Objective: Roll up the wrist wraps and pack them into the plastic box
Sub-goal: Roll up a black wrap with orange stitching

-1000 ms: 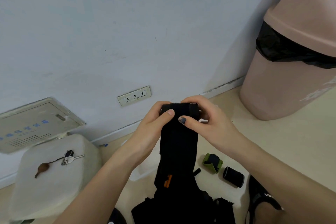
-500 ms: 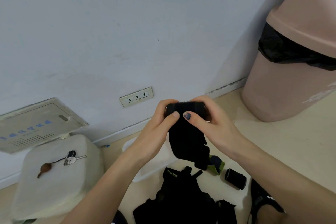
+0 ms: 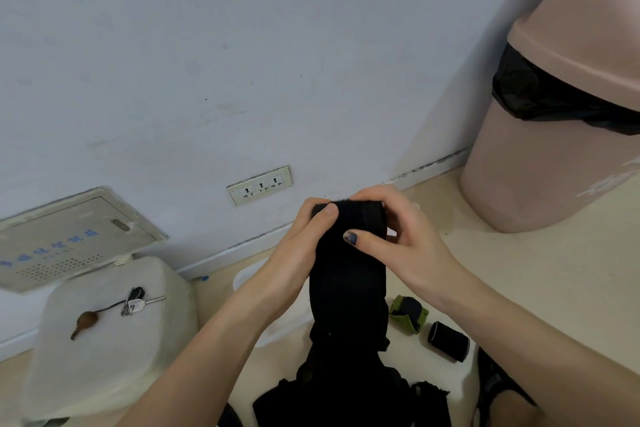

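I hold a black wrist wrap (image 3: 348, 274) up in front of me, its top end rolled and its tail hanging down. My left hand (image 3: 304, 246) grips the roll's left side, thumb on top. My right hand (image 3: 398, 239) pinches the right side, thumb across the front. A translucent white plastic box (image 3: 273, 322) lies on the floor behind my left forearm, mostly hidden. A rolled green-and-black wrap (image 3: 408, 313) and a rolled black wrap (image 3: 448, 340) lie on the floor to the right. More black wraps (image 3: 332, 392) are piled below.
A pink bin (image 3: 554, 149) with a black liner stands at the right against the wall. A white stool (image 3: 104, 340) at the left carries keys (image 3: 133, 300). A wall socket (image 3: 259, 185) and a panel (image 3: 72, 236) are on the wall. A black shoe (image 3: 498, 381) shows at lower right.
The hanging tail is longer than half a second ago and again reaches down to the pile; both hands still grip the rolled top end in about the same place.
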Action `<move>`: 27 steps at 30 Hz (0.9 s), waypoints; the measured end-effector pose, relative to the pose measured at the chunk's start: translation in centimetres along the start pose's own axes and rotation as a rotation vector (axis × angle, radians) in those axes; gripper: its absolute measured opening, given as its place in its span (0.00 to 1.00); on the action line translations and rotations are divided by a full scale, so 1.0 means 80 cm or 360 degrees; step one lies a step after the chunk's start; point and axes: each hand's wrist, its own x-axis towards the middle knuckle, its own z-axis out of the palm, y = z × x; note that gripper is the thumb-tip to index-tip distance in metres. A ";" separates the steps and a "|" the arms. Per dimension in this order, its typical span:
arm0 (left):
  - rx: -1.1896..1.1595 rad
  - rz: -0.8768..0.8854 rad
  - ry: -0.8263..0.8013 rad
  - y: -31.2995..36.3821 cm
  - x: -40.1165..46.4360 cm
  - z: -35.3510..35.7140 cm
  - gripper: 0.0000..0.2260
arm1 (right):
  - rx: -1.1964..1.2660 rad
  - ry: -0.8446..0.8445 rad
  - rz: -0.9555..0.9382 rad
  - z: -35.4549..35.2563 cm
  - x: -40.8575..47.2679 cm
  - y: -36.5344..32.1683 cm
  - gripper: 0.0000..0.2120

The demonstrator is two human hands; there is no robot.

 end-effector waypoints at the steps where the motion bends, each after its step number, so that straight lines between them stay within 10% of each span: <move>1: -0.0039 -0.0005 0.0012 0.002 -0.001 0.000 0.11 | -0.0005 -0.0001 0.0013 -0.001 0.000 -0.001 0.15; 21: -0.0398 -0.0109 -0.0067 0.001 -0.011 0.022 0.10 | -0.0137 0.0169 0.0180 0.018 -0.006 0.004 0.04; 27: -0.0291 -0.0034 0.0081 0.001 -0.002 0.013 0.07 | 0.0123 0.0309 0.0649 0.003 0.033 -0.001 0.09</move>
